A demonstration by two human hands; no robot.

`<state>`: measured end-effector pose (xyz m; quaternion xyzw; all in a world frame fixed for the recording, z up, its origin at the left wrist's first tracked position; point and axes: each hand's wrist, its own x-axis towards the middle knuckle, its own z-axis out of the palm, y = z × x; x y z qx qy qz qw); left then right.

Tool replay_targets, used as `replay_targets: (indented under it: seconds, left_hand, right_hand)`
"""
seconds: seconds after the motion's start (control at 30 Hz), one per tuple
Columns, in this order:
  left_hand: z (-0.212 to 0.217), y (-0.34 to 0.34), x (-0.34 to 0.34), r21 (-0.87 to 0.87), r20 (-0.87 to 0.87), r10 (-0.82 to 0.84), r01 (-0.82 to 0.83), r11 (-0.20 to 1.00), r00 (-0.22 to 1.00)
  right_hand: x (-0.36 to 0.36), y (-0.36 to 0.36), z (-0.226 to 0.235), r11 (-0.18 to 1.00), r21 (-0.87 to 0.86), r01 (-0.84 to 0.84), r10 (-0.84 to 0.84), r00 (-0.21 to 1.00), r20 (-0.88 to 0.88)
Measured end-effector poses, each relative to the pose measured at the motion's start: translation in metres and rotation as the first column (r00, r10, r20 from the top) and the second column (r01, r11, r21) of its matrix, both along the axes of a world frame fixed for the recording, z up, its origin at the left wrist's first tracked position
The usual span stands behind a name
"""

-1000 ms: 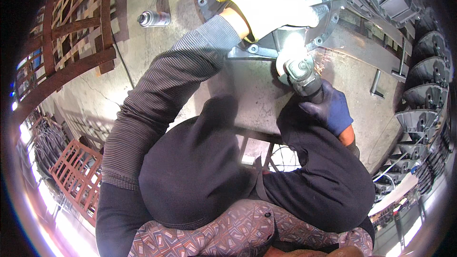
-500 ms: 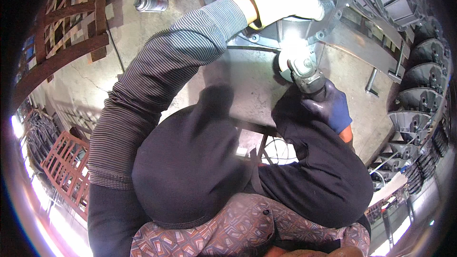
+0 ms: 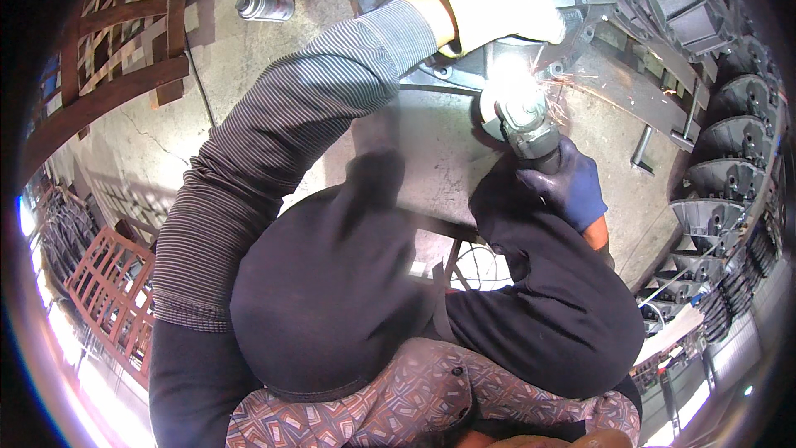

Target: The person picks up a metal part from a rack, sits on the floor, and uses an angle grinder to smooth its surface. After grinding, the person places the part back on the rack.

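Note:
My left hand (image 3: 504, 2), in a pale yellow-white glove, rests over a grey metal casting (image 3: 458, 75) at the top. Its fingers curl down against the casting, partly washed out by glare. In a blue glove, my right hand (image 3: 572, 187) is wrapped round the body of an angle grinder (image 3: 531, 126). The grinder's disc (image 3: 491, 113) shows at the left of its head. Bright light covers the spot where the head meets the casting's near side, so the contact itself is hidden. Orange sparks (image 3: 572, 81) fly off to the right.
A spray can (image 3: 265, 6) lies on the concrete floor at upper left. Brown metal racks (image 3: 137, 12) stand left of it. More grey castings (image 3: 676, 0) sit at upper right, with a stacked row (image 3: 730, 145) down the right side. A flat plate (image 3: 634, 87) with bar handles lies close by.
Sparks now spray from the grinder's head, and the glare there is larger. The grinder has shifted slightly. My left hand stays on the casting.

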<state>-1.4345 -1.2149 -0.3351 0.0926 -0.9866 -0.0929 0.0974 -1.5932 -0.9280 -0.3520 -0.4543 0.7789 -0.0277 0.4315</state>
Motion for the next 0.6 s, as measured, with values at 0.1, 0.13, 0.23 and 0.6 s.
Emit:
replay_targets:
  seconds: [0.1,0.13,0.23,0.6]
  left_hand:
    - [0.002,-0.0006,0.0005,0.017,-0.021,-0.006,0.006,1.0,1.0]
    - [0.0022,-0.0008,0.0001,0.014,-0.024,-0.009,0.009,1.0,1.0]
    - [0.0019,0.0001,-0.0032,-0.035,0.021,0.006,-0.005,0.999,1.0]
    - [0.0033,-0.0007,-0.0078,0.121,0.131,0.082,-0.098,0.988,0.988]
  right_hand:
    - [-0.0002,0.0018,-0.0007,1.0,-0.003,0.002,-0.002,1.0,0.027]
    - [-0.0001,0.0028,-0.0009,0.999,-0.038,-0.006,0.007,0.999,0.036]
    - [0.0,0.0054,-0.0011,0.995,-0.095,-0.017,0.021,0.999,0.043]
    - [0.0011,0.0025,0.0063,0.998,-0.052,0.038,-0.036,0.998,0.049]
